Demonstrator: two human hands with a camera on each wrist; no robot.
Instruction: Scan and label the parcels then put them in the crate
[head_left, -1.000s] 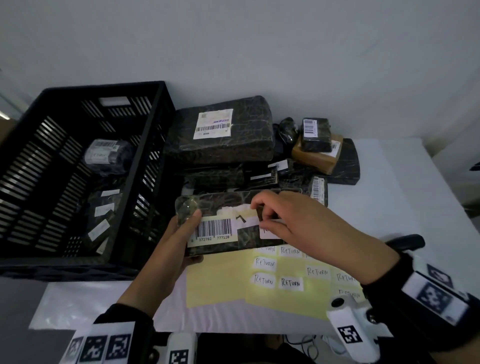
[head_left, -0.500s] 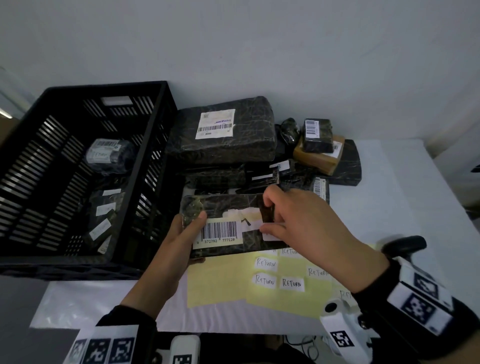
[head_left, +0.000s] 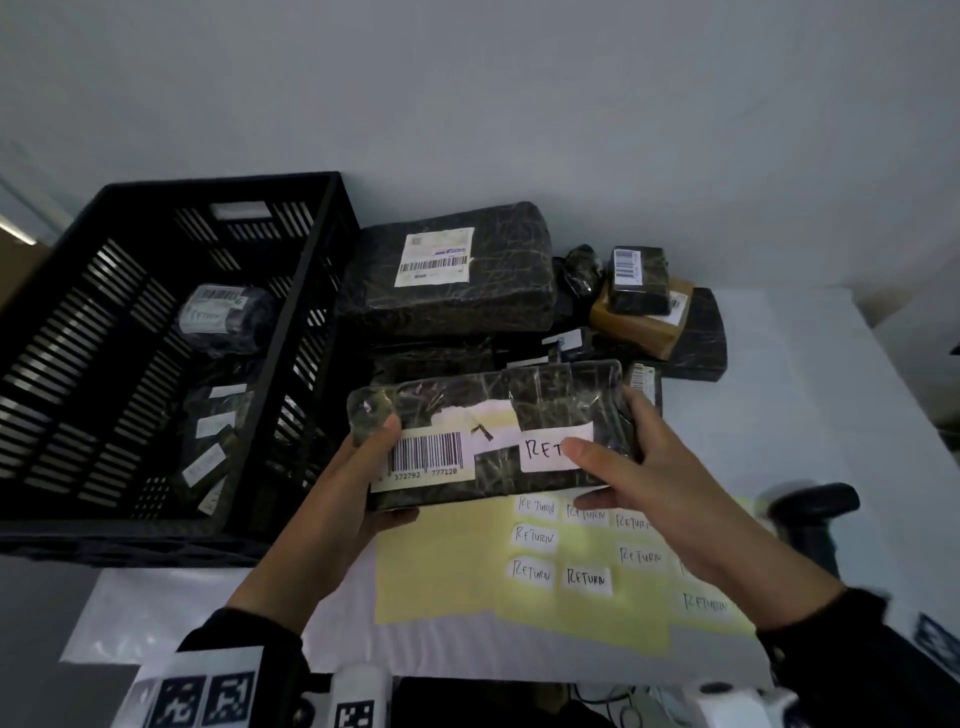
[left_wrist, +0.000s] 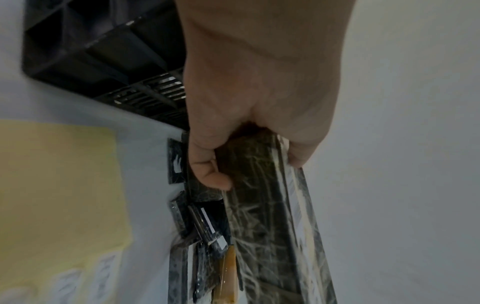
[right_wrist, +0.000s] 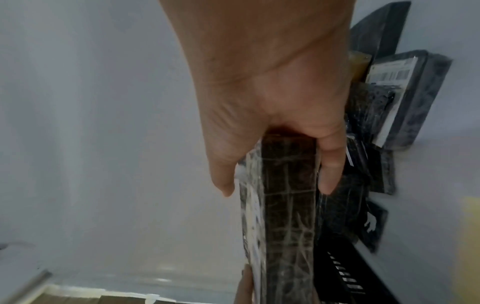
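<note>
Hands, left (head_left: 363, 467) and right (head_left: 639, 467), are gripping labelled parcel (head_left: 488, 431) mid-frame; crate (head_left: 156, 208), upper left, is holding several; pile (head_left: 452, 270) is awaiting processing.

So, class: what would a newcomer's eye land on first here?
Probably the parcel held up at centre, the left hand and right hand gripping its ends, a RETURN label beside its barcode. Next, the black crate at left, parcels already inside.
</note>
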